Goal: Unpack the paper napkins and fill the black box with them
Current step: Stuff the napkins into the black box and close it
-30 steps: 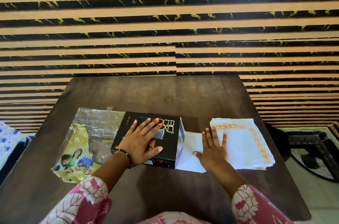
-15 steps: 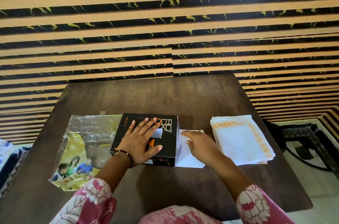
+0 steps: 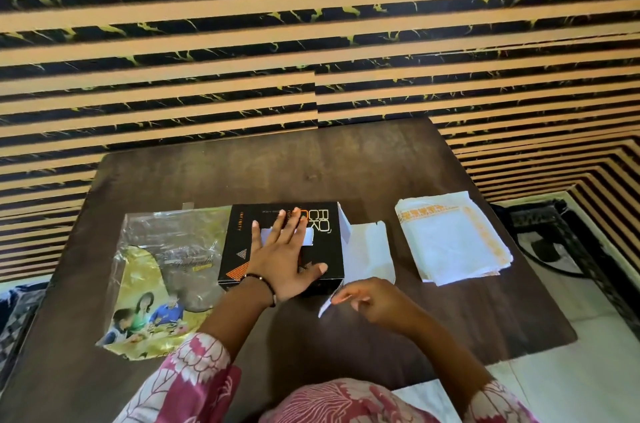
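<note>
Two words can be read on the black box: "INFINITY" in small orange letters along its left edge, and large white letters that look like "ROCK" near its far right corner; the smaller print beside them is too fine for us to read. Orange dotted triangles mark its lid. We see looping script on the empty plastic wrapper that lies just left of the box, but we cannot make it out; the wrapper is gold and clear, with a picture of people at a meal on its near part.

Everything sits on a dark wooden table against a wall of tan and black stripes. Right of the box its end flap stands open, and a white napkin lies flat on the table just beside that opening. Further right, apart from it, a stack of napkins with an orange patterned border rests near the table's right edge.

Our left hand lies flat on the box lid, fingers straight and spread, covering part of a pale slot in the lid. Our right hand hovers near the box's near right corner, fingers curled, pinching the near corner of the flat napkin and lifting it off the table. Pink floral sleeves cover both forearms.
</note>
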